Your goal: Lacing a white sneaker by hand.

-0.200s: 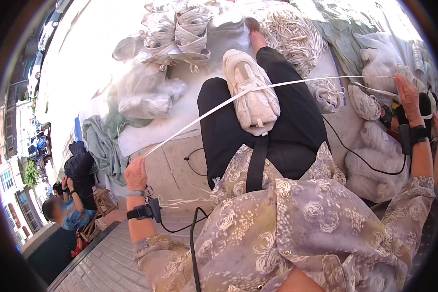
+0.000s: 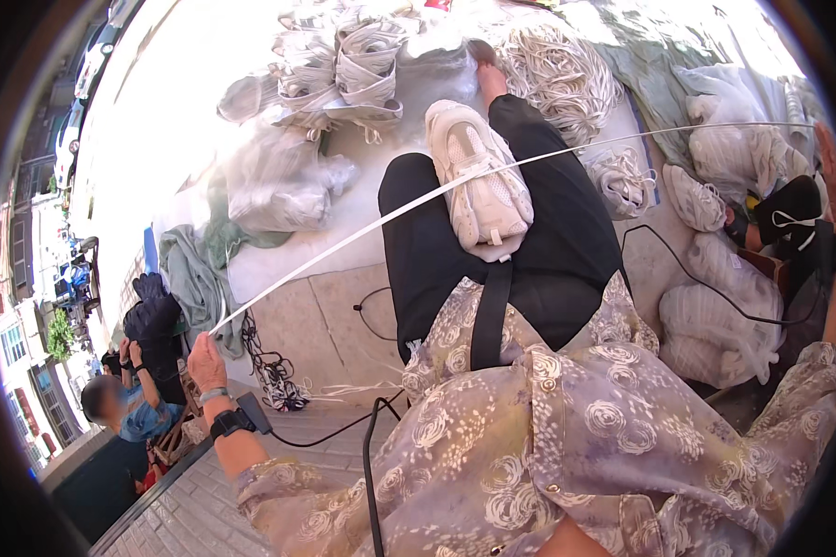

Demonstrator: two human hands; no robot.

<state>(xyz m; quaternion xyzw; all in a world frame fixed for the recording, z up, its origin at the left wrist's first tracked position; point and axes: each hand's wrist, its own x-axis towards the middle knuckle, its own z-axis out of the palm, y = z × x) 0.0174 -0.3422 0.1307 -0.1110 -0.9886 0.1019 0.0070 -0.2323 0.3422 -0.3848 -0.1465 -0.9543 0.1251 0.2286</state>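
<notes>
A cream and white sneaker (image 2: 482, 181) rests on my lap between my thighs, its toe end pointing away from me. A white shoelace (image 2: 353, 225) runs taut across it from one side of the picture to the other. The lace's left end is pinched in my left hand (image 2: 206, 362), out beyond my left knee. My right hand (image 2: 833, 176) is far out at the right rim, where the lace's other end reaches it. Its fingers are partly cut off by the dark edge, but they look closed on the lace.
Stacked pale shoes (image 2: 367, 70) and a plastic bag (image 2: 279, 181) stand ahead on the left. A heap of white laces (image 2: 562, 74) lies ahead right. More bagged shoes (image 2: 720, 311) are at the right. Cords (image 2: 271, 371) lie near my left hand; a person (image 2: 149, 408) sits far left.
Both hands have moved further apart, the left one outward and nearer me, the right one outward to the rim. The lace now spans wider over the sneaker and lies in a straighter line.
</notes>
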